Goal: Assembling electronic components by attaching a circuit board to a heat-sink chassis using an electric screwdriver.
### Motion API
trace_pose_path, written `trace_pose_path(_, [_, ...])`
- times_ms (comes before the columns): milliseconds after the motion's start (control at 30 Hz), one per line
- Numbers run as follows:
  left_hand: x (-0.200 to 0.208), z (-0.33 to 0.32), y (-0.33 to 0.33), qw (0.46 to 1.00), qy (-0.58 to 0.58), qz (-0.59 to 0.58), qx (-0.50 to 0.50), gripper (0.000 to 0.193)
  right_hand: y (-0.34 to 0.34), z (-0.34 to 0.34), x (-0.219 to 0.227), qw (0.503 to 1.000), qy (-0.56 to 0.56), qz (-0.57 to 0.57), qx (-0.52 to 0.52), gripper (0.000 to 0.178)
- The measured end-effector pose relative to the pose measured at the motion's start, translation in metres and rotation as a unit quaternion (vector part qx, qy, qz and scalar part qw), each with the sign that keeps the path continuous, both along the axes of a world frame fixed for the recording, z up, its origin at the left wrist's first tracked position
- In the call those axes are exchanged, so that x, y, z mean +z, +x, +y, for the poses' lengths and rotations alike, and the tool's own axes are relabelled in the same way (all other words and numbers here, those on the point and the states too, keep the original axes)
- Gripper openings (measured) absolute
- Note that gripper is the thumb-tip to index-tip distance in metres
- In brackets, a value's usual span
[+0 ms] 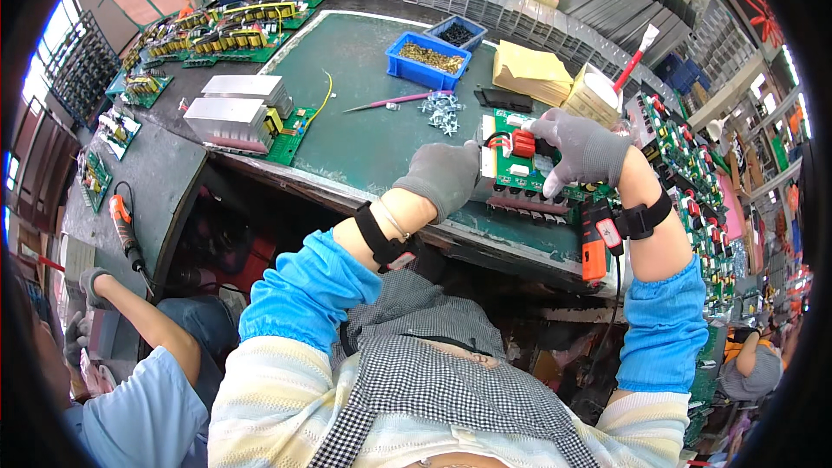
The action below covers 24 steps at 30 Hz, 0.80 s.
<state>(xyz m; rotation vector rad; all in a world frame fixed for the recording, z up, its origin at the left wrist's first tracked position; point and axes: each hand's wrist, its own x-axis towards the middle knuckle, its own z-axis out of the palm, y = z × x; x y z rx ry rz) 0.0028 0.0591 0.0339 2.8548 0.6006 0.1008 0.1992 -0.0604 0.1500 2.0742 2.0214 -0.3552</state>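
A green circuit board (511, 180) with red coils and white parts lies on the workbench in front of me, a silver finned heat sink (529, 205) below its near edge. My left hand (440, 177), in a grey glove, is closed at the board's left edge; its fingertips are partly hidden. From the right, my gloved right hand (589, 149) grips the board, its thumb near the front edge and its fingers over the back corner. An orange and black electric screwdriver (594, 247) lies by the bench edge, under my right wrist.
Behind the board sit loose silver clips (443, 113), a pink pen-like tool (394, 102), a blue bin of brass-coloured parts (425, 63) and yellow paper sheets (530, 74). Another heat-sink assembly (230, 121) stands left. Boards crowd the right side (685, 173). A co-worker's arm (156, 321) shows lower left.
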Motion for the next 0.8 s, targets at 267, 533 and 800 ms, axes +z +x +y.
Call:
trace_pose_path(267, [-0.016, -0.007, -0.008, 0.991, -0.043, -0.126, 0.006, 0.037, -0.006, 0.001, 0.005, 1.0, -0.003, 0.004, -0.006, 0.1])
trace_pose_path(533, [-0.011, -0.001, 0.002, 1.0, -0.022, 0.007, 0.0, 0.031, -0.005, 0.003, 0.004, 1.0, -0.008, 0.007, -0.025, 0.098])
trace_pose_path(800, [-0.003, -0.003, -0.01, 0.998, 0.057, -0.035, -0.016, 0.028, -0.011, 0.001, 0.009, 0.999, -0.017, -0.022, -0.019, 0.096])
